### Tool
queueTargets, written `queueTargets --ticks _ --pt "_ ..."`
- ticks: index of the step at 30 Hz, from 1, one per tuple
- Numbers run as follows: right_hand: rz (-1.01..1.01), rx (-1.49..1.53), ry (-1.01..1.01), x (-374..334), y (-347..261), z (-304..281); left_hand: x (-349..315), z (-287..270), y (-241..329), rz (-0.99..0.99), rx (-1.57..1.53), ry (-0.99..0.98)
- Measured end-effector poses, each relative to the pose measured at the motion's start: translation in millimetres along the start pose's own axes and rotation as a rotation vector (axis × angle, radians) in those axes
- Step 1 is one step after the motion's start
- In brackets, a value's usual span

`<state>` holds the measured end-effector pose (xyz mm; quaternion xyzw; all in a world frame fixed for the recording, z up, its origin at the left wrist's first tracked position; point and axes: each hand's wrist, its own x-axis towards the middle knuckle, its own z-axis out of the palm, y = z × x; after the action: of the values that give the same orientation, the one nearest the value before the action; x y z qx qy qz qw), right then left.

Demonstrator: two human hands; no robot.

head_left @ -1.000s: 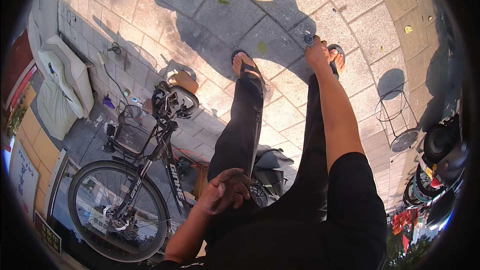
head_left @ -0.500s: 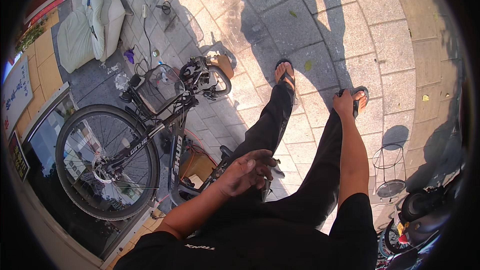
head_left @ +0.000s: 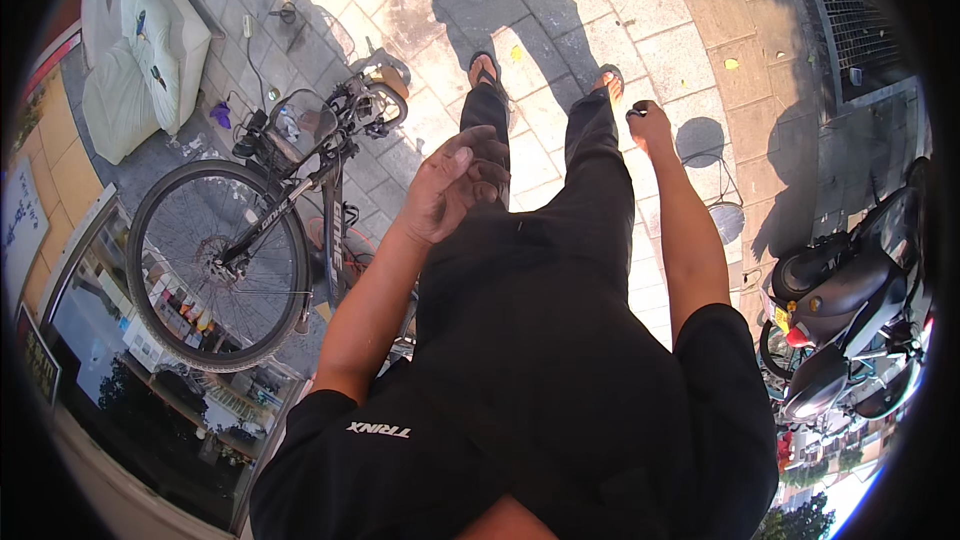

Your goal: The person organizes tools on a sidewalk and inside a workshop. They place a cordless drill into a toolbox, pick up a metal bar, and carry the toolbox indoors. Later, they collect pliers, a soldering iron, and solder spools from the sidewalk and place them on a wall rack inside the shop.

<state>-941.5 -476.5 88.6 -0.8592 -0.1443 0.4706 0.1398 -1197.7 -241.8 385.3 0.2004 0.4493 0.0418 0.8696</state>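
Hovering over black trousers [head_left: 605,180], left hand [head_left: 450,188] half-curled and unclenched, right hand [head_left: 652,128] wrapped round a small dark object [head_left: 634,114], hard to identify, above the pavement [head_left: 650,5], bicycle [head_left: 333,230] toward its left edge, scooters [head_left: 845,308] by its right edge, pale cushions [head_left: 125,90] at its far-left corner.

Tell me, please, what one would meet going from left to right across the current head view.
White signboard → bicycle → left hand → right foot → right hand → round-seated stool → grey scooter.
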Motion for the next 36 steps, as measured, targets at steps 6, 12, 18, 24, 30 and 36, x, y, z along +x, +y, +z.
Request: queueTargets --ticks 6,12,18,24,30,36 --pt "0.087 0.021 0.032 -31.9 51.6 -72.4 -8.2 40.7 36.1 0.103 0.168 0.171" --pt "0.240 0.245 0.099 -27.4 65.2 -136.7 64.1 -15.5 104.1 0.098 0.977 0.499" --pt "0.187 0.156 0.046 50.8 -4.3 -231.3 75.2 -153.8 96.9 -0.044 1.139 0.521" --pt "0.152 0.329 0.275 136.2 -111.8 -366.2 115.1 -137.6 96.0 -0.285 1.062 0.679" --pt "0.134 0.393 0.309 225.2 -232.7 -479.0 172.6 -49.1 177.1 -0.259 0.558 0.558" --pt "0.148 0.467 0.335 318.7 -343.3 -559.7 217.8 55.4 264.4 -0.146 0.565 0.770"
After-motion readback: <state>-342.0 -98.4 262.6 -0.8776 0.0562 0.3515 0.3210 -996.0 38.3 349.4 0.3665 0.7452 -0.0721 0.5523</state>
